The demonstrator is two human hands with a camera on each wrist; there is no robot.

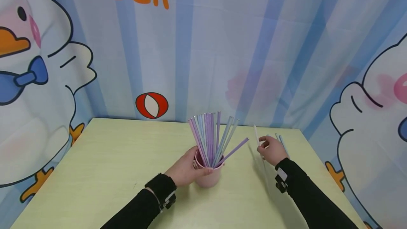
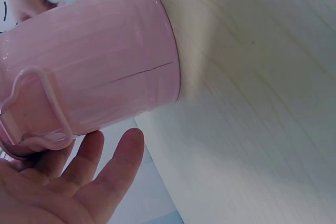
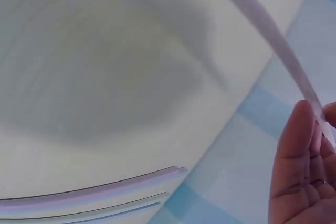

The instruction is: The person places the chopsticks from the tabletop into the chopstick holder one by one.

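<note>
A small pink metal pail stands on the table, holding a bunch of purple, blue and clear drinking straws. One purple straw leans far out to the right. My left hand grips the pail near its rim, thumb on the near side. Up close, the left wrist view shows the pail's side and handle loop, with fingers below. To the right, my right hand pinches a pale straw between thumb and fingertips, above the table. Beyond this hand lie several loose straws.
The pale yellow table ends at a blue-striped cloth backdrop printed with ducks and a red ball. The loose straws lie near the table's back right corner, partly hidden by the right hand in the head view.
</note>
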